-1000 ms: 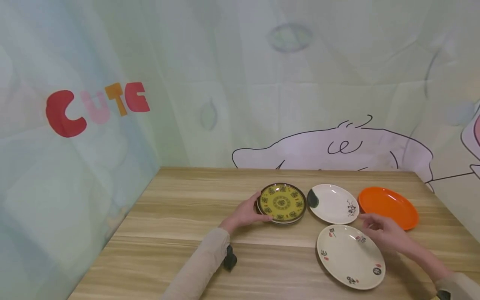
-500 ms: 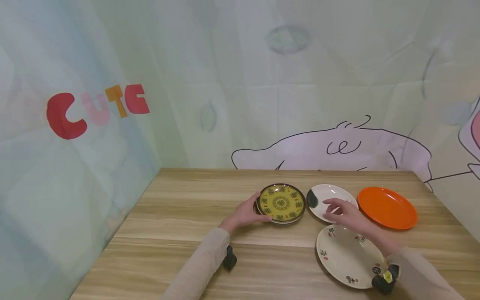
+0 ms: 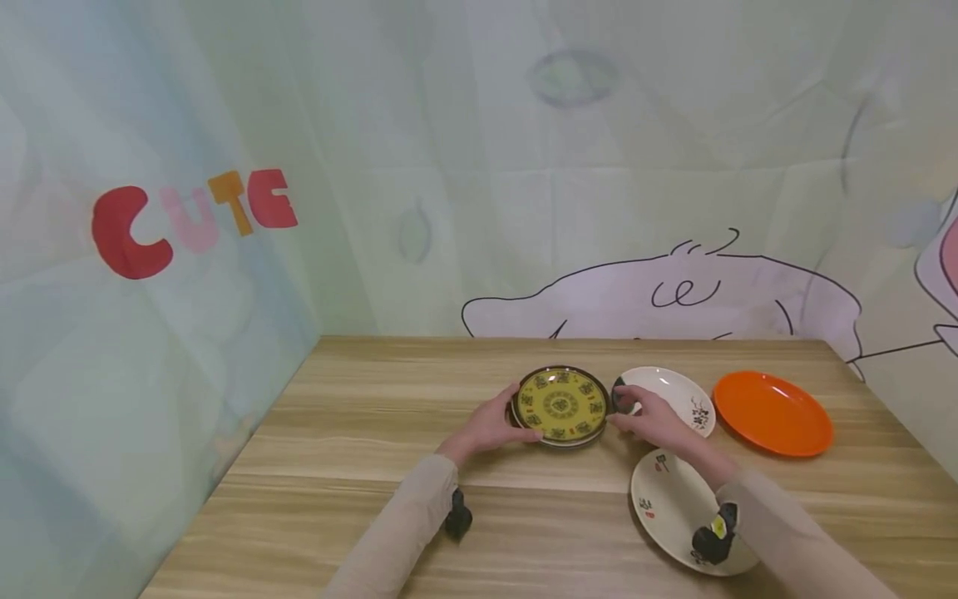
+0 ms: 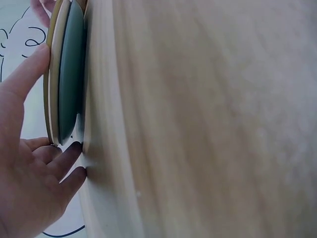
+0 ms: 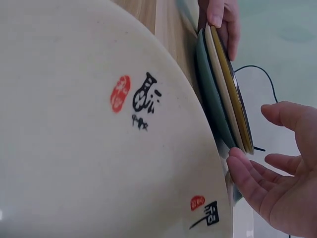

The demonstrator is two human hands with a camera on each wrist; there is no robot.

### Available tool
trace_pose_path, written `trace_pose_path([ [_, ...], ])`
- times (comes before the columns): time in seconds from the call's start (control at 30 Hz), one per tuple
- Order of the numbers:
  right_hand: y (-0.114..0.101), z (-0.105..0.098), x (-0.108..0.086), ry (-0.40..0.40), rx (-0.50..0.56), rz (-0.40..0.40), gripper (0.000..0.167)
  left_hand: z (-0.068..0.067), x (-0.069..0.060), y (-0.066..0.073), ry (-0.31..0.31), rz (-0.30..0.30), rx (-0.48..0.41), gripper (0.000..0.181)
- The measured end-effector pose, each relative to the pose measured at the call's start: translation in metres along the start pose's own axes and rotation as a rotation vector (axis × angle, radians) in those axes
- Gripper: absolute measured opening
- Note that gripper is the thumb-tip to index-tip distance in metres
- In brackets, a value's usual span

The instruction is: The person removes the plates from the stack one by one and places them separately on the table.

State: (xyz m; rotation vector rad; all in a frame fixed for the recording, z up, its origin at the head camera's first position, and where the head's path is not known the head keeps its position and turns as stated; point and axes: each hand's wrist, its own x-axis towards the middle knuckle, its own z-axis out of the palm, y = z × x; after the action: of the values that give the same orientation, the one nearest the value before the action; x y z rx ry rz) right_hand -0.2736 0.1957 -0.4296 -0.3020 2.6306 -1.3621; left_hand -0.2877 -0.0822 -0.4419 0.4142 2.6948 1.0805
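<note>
A stack of plates [image 3: 561, 405] lies on the table: a yellow patterned plate with a dark rim on top, a cream one beneath and a teal one at the bottom, its layers clear in the left wrist view. My left hand [image 3: 490, 426] holds the stack's left rim, thumb at the near side and fingers round the far side. At the opposite rim is my right hand [image 3: 659, 420]. The right wrist view shows its fingertips [image 5: 235, 153] at the lower edge, touching or nearly so, with the thumb apart.
Right of the stack sits a white plate [image 3: 662, 383] with a dark patch, partly behind my right hand. An orange oval plate [image 3: 773, 413] lies farther right. Nearer me, a cream plate [image 3: 669, 507] with small characters is partly covered by my right forearm. A printed cloth [image 3: 419, 166] hangs behind.
My right hand has moved left, from near the orange plate across the white plate to the stack's right rim. My left hand and the plates have stayed in place.
</note>
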Motion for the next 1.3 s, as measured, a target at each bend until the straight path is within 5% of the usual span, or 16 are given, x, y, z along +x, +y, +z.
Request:
trace_pose_path([
  [0.87, -0.009, 0.012, 0.014, -0.085, 0.133, 0.072, 0.071, 0.000, 0.001, 0.000, 0.001, 0.011, 0.003, 0.103],
  [1.3, -0.012, 0.016, 0.014, -0.064, 0.136, 0.098, 0.070, -0.003, -0.001, 0.003, 0.009, 0.019, -0.042, 0.100],
])
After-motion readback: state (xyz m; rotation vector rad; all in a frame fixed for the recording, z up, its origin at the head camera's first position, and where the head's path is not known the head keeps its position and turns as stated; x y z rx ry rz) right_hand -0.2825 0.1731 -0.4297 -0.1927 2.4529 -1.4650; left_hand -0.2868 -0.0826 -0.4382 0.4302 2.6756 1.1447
